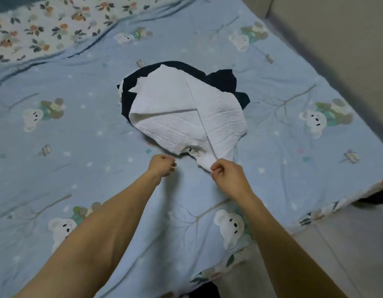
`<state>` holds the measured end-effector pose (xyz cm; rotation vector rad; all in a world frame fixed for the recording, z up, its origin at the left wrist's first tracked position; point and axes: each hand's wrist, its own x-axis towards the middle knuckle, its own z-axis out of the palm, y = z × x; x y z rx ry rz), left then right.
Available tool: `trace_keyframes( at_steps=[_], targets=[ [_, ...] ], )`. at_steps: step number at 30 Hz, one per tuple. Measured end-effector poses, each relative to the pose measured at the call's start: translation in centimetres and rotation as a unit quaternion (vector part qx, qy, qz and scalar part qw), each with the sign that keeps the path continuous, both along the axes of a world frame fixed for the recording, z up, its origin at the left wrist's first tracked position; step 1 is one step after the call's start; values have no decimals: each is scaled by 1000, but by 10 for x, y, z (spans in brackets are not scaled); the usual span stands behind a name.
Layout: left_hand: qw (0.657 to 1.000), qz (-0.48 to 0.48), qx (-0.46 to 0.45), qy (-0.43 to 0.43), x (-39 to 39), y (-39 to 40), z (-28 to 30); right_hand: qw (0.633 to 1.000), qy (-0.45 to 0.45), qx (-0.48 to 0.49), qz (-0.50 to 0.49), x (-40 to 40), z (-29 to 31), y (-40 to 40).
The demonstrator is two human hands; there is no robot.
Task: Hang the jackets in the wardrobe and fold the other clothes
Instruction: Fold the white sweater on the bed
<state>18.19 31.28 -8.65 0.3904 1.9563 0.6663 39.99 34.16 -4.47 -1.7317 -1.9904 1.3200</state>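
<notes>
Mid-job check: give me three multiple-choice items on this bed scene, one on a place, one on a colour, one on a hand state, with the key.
1. Where does the white shirt lie?
A. Partly on the dark garment
B. Hung in a wardrobe
C. On the floor

2. What colour is the sheet under the clothes?
A. Plain red
B. Light blue with bears
C. Black

3. What is the right hand doing?
A. Lying flat on the sheet
B. Holding a hanger
C. Pinching the shirt's near edge

Key: 1 A, the dark cloth shows from under the shirt's far and side edges. 2 B, white bears are printed on blue all round. 3 C, its fingers are curled on the white cloth, while the left hand is curled beside the shirt and seems to hold nothing.
</notes>
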Motion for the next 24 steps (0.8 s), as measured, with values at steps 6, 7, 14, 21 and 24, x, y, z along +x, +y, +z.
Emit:
trace_keyframes(
  at_steps=[6,7,14,21,24],
  targets=[
    [982,149,-6,-120,-5,42,-51,999,26,-12,-19,3,-49,15],
    [977,166,7,-134,-4,44,-51,999,26,-15,-20,5,-51,13],
    [965,180,152,-116,-1,-8,-1,999,34,-34,-10,-6,-39,4],
    [967,121,223,-32,-23,-121,90,996,56,26,68,-38,24,-43],
    [959,117,258,-10,-47,-184,130,987,68,58,136,-67,61,-88]
  ],
)
